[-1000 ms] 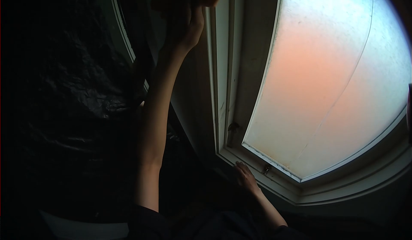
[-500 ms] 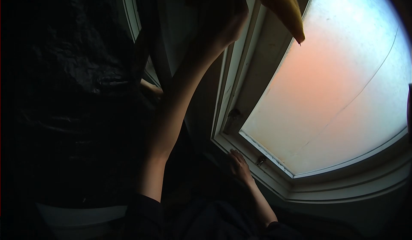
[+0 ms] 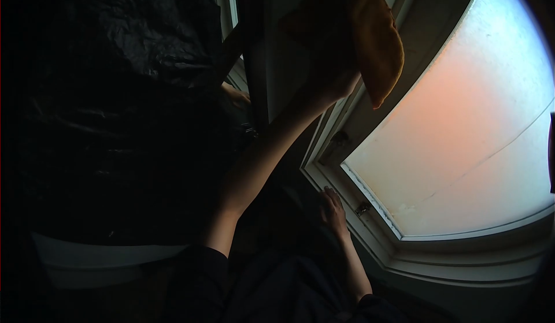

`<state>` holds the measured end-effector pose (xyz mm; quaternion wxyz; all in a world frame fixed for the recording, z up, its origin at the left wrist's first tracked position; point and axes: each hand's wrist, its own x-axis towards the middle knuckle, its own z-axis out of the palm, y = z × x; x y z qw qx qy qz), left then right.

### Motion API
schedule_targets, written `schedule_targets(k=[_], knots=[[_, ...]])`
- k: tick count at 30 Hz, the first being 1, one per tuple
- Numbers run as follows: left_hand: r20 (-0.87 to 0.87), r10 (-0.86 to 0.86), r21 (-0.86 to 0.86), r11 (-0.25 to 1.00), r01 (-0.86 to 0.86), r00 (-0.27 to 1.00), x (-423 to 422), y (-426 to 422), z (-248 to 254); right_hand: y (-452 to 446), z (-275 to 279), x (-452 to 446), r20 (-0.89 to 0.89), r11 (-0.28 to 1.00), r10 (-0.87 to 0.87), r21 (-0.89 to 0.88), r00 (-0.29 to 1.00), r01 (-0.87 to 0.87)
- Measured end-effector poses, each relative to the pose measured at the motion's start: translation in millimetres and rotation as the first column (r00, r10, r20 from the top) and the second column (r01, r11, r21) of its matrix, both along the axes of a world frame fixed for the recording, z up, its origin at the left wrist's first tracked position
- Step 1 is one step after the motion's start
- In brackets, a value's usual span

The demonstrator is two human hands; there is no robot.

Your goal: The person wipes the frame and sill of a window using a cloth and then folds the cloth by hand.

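My left hand [image 3: 341, 83] is raised to the upright side of the white window frame [image 3: 321, 132], its fingers mostly in shadow. It grips a yellow-orange cloth [image 3: 381, 51], which hangs over the frame beside the pane with its pointed end downward. My right hand [image 3: 333, 210] lies with fingers extended against the lower part of the frame, near a small metal catch [image 3: 363, 208]. Nothing shows in my right hand.
The frosted window pane [image 3: 457, 144] glows brightly, with a thin line across it. Black plastic sheeting [image 3: 144, 45] covers the left side. Beyond my left forearm, a hand-like shape [image 3: 236, 95] shows, perhaps a reflection. A pale curved surface [image 3: 98, 259] lies lower left.
My left hand has come down along the window frame with the cloth, whose tip now hangs lower. My right hand stays by the lower frame. The view has shifted slightly.
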<state>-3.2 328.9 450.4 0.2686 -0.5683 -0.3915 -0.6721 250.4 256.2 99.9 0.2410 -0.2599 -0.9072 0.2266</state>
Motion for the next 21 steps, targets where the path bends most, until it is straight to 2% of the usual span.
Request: schedule_targets(k=[2, 9, 11, 14, 17, 21], knots=[[0.021, -0.055, -0.027, 0.998, 0.056, 0.998, 6, -1, -11, -3, 0, 2, 0.045, 0.998, -0.025, -0.052, 0.999, 0.027], [0.089, -0.251, -0.068, 0.964, 0.257, 0.964, 9, -11, -39, -5, -3, 0, 0.054, 0.998, -0.043, -0.047, 0.998, 0.045], [-0.059, -0.045, -0.251, 0.968, 0.029, 0.997, 6, -10, -43, -2, 0, 1, 0.028, 0.998, -0.027, -0.061, 0.999, 0.028], [-0.077, -0.008, -0.254, 0.967, -0.011, 0.997, 4, -12, -57, -2, 1, 1, 0.048, 0.999, -0.037, -0.014, 0.998, 0.038], [-0.100, 0.042, -0.263, 0.962, -0.067, 0.994, 7, -18, -85, -1, -1, 1, 0.030, 0.997, -0.041, -0.059, 0.999, 0.043], [-0.115, 0.094, -0.227, 0.967, -0.118, 0.989, 4, -12, -121, 2, 4, 2, 0.005, 0.999, -0.028, -0.031, 1.000, 0.028]])
